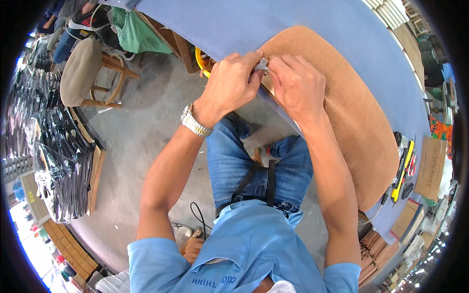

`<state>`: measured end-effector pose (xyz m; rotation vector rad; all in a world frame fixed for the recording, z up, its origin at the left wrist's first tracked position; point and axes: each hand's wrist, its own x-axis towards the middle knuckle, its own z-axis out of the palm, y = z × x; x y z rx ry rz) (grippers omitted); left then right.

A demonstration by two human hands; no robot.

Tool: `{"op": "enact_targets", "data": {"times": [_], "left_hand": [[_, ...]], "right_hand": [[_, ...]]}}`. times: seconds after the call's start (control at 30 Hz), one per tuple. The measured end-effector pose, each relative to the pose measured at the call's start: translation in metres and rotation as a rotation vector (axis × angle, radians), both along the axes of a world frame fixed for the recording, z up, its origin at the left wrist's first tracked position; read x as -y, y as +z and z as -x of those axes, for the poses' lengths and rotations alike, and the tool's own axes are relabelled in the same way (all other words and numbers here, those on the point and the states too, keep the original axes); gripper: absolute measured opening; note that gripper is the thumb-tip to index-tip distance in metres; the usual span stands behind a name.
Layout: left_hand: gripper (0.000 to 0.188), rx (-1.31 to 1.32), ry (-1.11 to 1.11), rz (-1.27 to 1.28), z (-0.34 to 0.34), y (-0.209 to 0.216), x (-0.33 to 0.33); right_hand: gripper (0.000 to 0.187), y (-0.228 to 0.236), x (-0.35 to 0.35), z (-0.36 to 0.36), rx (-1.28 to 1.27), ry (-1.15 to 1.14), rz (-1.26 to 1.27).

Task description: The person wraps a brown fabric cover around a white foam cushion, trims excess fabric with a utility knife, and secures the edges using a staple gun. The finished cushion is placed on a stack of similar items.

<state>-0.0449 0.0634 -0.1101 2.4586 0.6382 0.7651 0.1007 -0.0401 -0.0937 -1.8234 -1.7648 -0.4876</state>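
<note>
A tan fabric-covered pad (342, 112), wide and rounded at the corners, lies on a blue-covered table (220, 22). My left hand (233, 80) and my right hand (299, 80) meet at the pad's near left edge. Between their fingertips is a small greyish-white scrap (262, 64), thin and crumpled; whether it is plastic or fabric I cannot tell. Both hands are closed in a pinch on it. The right hand overlaps the pad, while the left one hangs just off the table's edge. A metal-banded watch (194, 121) circles my left wrist.
A yellow utility knife (402, 173) lies among other small tools at the table's right end, near a cardboard box (430, 166). On the floor at left stand a round padded stool (80, 73) and plastic-wrapped stacks (66, 166). Green cloth (139, 31) hangs beyond the stool.
</note>
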Motion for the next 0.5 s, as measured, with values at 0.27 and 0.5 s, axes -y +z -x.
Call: {"op": "enact_targets", "data": {"times": [0.27, 0.5], "left_hand": [[0.039, 0.067, -0.018, 0.045, 0.0027, 0.0046, 0.0014], [0.043, 0.022, -0.015, 0.036, 0.0047, 0.0014, -0.001]], "right_hand": [[0.006, -0.0031, -0.0012, 0.0026, -0.027, -0.006, -0.027], [0.006, -0.0001, 0.0015, 0.0046, -0.043, -0.003, -0.001]]}}
